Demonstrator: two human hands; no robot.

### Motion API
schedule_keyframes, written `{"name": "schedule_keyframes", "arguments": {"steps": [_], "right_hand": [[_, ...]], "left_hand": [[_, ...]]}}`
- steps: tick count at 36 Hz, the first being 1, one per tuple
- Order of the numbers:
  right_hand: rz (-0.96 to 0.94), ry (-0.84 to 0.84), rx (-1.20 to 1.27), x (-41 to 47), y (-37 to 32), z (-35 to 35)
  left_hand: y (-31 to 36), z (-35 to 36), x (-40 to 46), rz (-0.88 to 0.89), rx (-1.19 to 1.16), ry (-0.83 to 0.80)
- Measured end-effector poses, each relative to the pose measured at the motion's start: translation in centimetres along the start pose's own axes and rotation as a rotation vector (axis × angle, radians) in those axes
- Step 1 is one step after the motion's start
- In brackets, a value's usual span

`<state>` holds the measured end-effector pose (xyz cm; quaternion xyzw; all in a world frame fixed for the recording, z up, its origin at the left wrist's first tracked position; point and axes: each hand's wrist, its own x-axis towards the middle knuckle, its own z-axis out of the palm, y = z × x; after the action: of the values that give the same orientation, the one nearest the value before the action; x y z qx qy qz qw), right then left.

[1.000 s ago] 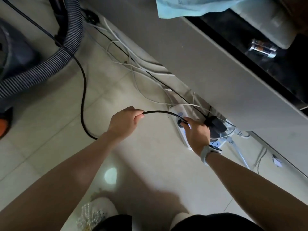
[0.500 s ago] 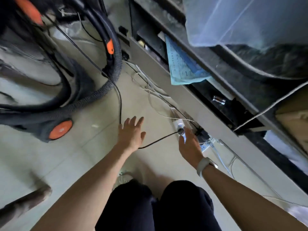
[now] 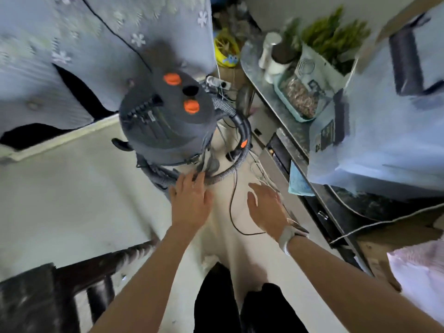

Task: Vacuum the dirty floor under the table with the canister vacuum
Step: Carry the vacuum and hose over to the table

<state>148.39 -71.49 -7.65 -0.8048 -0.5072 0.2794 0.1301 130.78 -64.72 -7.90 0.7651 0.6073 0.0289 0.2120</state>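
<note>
A dark grey canister vacuum (image 3: 165, 121) with orange knobs stands on the pale tiled floor (image 3: 72, 193) ahead of me. Its ribbed grey hose (image 3: 230, 169) loops round the base to the right. The black power cord (image 3: 231, 203) runs down the floor between my hands. My left hand (image 3: 191, 203) is stretched out with straight fingers, fingertips at the hose by the vacuum's base, holding nothing. My right hand (image 3: 266, 207), a pale watch on its wrist, hovers with spread fingers over the floor near white cables, holding nothing.
A cluttered counter (image 3: 269, 97) with a jar, a green tray, plants and plastic-wrapped items runs along the right. A patterned blue cloth (image 3: 96, 44) hangs at the upper left. Dark wooden furniture (image 3: 48, 296) is at the lower left. My dark trousers show at the bottom.
I have risen, and the view has swung up from the power strip to the vacuum. My left hand let go of the cord and reached to the hose; my right hand left the plug.
</note>
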Motion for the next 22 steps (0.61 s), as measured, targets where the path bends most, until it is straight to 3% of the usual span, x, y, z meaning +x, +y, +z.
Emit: {"name": "schedule_keyframes", "arguments": {"steps": [9, 15, 22], "right_hand": [[-0.109, -0.098, 0.013, 3.3, -8.1, -0.3], [-0.164, -0.109, 0.06, 7.1, -9.9, 1.2], [-0.305, -0.164, 0.079, 14.5, -13.4, 3.8]], "left_hand": [[-5.6, -4.7, 0.8, -0.195, -0.141, 0.003], [-7.3, -5.7, 2.2, -0.31, -0.246, -0.052], [-10.9, -5.6, 8.8, -0.452, -0.314, -0.067]]}}
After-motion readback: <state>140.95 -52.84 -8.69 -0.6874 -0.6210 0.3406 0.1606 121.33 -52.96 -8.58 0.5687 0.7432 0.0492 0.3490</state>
